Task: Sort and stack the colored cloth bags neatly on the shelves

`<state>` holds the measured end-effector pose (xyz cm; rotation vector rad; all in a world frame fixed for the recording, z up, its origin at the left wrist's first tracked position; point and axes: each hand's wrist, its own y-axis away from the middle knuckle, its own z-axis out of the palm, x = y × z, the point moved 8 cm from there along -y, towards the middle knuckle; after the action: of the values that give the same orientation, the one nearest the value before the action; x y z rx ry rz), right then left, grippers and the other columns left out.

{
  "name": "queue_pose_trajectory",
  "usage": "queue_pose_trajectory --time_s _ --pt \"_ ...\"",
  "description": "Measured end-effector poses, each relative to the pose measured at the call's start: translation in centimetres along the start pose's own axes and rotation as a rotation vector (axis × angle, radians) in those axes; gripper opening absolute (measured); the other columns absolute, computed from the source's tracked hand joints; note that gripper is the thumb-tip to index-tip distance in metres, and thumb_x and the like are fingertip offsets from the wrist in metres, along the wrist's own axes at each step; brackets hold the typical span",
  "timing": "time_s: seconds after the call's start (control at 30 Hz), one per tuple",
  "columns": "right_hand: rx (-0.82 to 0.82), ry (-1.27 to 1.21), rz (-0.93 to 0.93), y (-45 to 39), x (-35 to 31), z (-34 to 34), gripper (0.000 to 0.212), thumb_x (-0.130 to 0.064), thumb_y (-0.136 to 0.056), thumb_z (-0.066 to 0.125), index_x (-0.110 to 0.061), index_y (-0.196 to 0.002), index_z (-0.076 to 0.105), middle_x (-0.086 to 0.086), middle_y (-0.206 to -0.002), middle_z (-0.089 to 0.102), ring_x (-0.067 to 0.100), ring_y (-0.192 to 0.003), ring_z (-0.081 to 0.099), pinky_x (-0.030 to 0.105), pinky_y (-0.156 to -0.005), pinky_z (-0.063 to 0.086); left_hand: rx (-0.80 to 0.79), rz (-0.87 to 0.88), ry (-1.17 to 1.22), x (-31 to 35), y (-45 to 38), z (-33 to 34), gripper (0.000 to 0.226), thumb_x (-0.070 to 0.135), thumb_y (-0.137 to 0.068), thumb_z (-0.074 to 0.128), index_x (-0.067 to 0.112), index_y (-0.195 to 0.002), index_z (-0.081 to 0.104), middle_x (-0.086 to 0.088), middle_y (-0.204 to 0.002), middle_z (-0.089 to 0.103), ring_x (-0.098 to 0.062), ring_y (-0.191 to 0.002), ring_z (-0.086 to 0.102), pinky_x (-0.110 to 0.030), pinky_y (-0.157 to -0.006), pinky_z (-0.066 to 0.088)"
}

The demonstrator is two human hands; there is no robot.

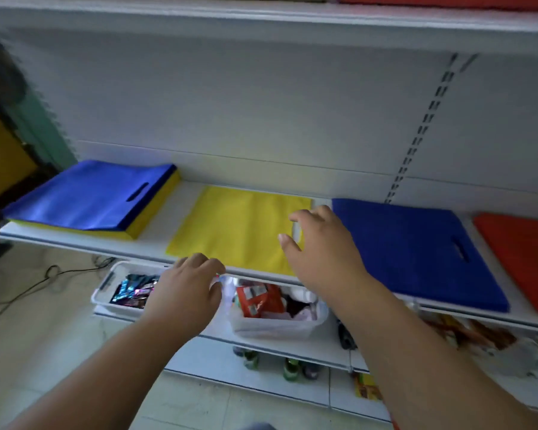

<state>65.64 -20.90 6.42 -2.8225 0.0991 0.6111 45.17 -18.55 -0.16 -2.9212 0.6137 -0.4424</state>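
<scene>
At the middle shelf [156,246] of a white store rack, I reach both bare hands toward a single yellow bag [236,228] lying flat between two stacks; my right hand [320,252] hovers with fingers spread and relaxed over the bag's right edge, holding nothing, and whether it touches the cloth I cannot tell, while my left hand [187,287] hangs loosely curled and empty at the shelf's front lip, just short of the bag's near edge. To my left sits a pile with a blue bag over yellow ones [90,197]; to my right, just beside my right hand, lies a blue stack [416,249], and beyond it an orange stack [522,252] near the frame edge. To do this well, I judge, I should square the yellow bag's edges to the shelf front and press it flat with both palms, so later yellows stack true. Bins of snack packets [261,299] sit on the shelf below
</scene>
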Motion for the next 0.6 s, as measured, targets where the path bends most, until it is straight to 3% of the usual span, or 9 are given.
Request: queue_pose_trajectory --time_s 0.13,0.23,0.3,0.53,0.6 --pt "0.055 -0.064 -0.129 -2.0 -11.5 4.3 0.041 -0.040 -0.088 0.059 -0.017 -0.121 0.063 0.011 -0.115 0.057 0.031 -0.108 0.055 0.043 -0.093 0.046 0.061 -0.149 -0.066 -11.4 3.9 -5.2 0.024 0.034 -0.083 0.048 0.028 -0.100 0.064 0.002 -0.097 0.062 -0.028 -0.090 0.059 -0.038 -0.072 0.051" --pt "0.014 -0.085 -0.193 -3.4 -18.6 7.2 0.039 -0.038 -0.088 0.061 -0.017 -0.121 0.063 0.010 -0.112 0.056 0.030 -0.108 0.054 0.041 -0.091 0.046 0.067 -0.250 -0.044 -18.4 6.5 -7.8 0.023 0.027 -0.088 0.056 0.028 -0.111 0.061 0.006 -0.106 0.061 -0.024 -0.102 0.055 -0.037 -0.084 0.046" --pt "-0.009 -0.075 -0.244 -4.6 -22.2 8.9 0.039 -0.038 -0.089 0.061 -0.017 -0.121 0.062 0.008 -0.109 0.056 0.029 -0.105 0.053 0.041 -0.088 0.046 0.079 -0.283 -0.035 -21.9 7.2 -9.0 0.024 0.025 -0.088 0.059 0.027 -0.112 0.061 0.006 -0.104 0.061 -0.023 -0.100 0.056 -0.036 -0.084 0.046" --pt "-0.012 -0.046 -0.284 -11.8 -28.7 14.9 0.041 -0.038 -0.089 0.063 -0.017 -0.124 0.061 0.008 -0.112 0.056 0.030 -0.104 0.055 0.042 -0.089 0.047 0.152 -0.341 -0.026 -31.9 4.2 -9.7 0.023 0.027 -0.082 0.055 0.026 -0.104 0.064 0.007 -0.094 0.063 -0.025 -0.088 0.061 -0.037 -0.076 0.052" --pt "-0.005 -0.043 -0.285 -14.1 -30.0 16.4 0.040 -0.037 -0.088 0.065 -0.015 -0.121 0.063 0.010 -0.110 0.057 0.033 -0.103 0.057 0.042 -0.088 0.048 0.167 -0.350 -0.028 -34.4 3.0 -10.3 0.023 0.021 -0.081 0.063 0.024 -0.103 0.065 0.006 -0.095 0.064 -0.025 -0.089 0.061 -0.037 -0.077 0.052"
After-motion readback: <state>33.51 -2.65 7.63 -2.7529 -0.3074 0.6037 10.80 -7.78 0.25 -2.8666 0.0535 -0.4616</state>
